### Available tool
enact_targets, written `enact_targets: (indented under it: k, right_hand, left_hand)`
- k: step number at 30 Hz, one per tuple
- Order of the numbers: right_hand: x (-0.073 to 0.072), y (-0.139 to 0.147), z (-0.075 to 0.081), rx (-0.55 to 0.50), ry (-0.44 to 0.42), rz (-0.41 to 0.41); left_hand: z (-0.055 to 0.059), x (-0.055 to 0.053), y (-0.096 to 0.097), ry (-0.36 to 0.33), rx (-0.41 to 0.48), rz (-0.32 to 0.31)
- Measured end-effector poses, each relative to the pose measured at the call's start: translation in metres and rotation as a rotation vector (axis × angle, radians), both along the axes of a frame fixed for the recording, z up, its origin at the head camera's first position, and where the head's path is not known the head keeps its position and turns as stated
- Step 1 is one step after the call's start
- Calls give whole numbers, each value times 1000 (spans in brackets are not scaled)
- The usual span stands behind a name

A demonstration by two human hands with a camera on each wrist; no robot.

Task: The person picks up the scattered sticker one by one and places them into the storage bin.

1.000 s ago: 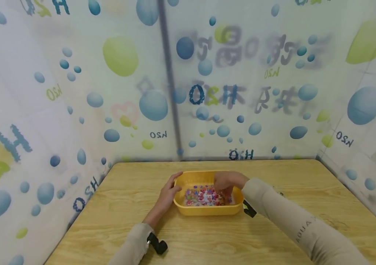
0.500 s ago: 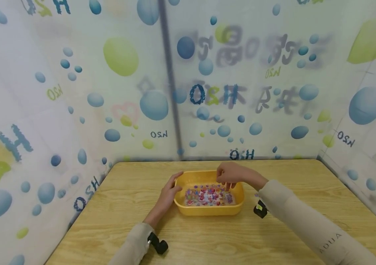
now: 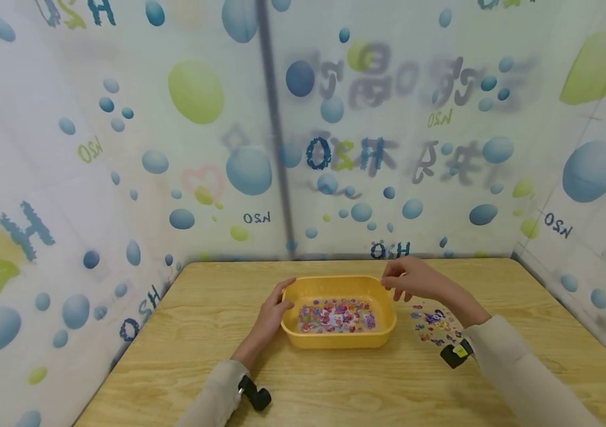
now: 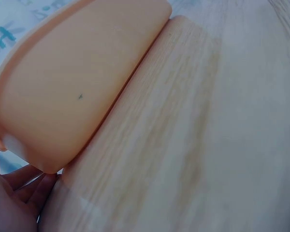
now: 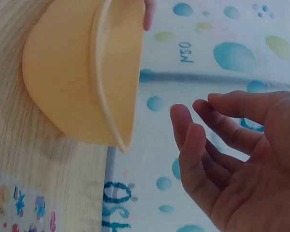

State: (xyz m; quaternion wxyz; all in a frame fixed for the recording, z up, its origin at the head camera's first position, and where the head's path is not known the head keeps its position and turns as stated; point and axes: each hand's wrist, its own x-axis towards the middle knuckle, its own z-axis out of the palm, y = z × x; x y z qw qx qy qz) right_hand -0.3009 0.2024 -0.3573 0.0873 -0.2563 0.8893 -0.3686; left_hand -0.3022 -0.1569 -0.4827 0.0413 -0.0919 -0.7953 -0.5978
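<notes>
A yellow plastic tub [image 3: 337,340] sits on the wooden table, and a sheet of colourful stickers [image 3: 335,315] lies on its floor. My left hand [image 3: 272,310] grips the tub's left end, thumb at the rim and fingers along the outside. In the left wrist view, part of that hand [image 4: 26,193] shows below the tub's side [image 4: 82,87]. Above the tub's far right corner, my right hand [image 3: 415,279] hangs in the air with loosely bent fingers. From the right wrist view, nothing shows between the thumb and fingers of this hand [image 5: 246,154].
Right of the tub, a second sticker sheet [image 3: 436,325] lies flat, partly under my right forearm. The wooden table [image 3: 335,385] meets a curtain [image 3: 420,178] printed with blue and green drops behind. A small black camera [image 3: 456,354] is strapped at my right wrist.
My right hand has come up out of the tub and moved right, past its far right corner. More of both sticker sheets shows now. My left hand stays on the tub.
</notes>
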Motion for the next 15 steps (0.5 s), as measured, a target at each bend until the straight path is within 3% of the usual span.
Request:
enact_targets:
  k: [8, 15]
  right_hand:
    - [14, 36, -11, -80, 15, -64]
    - [19, 61, -21, -90, 53, -129]
  left_hand:
    - [-1, 1, -1, 14, -24, 7]
    - [-1, 0, 1, 13, -32, 11]
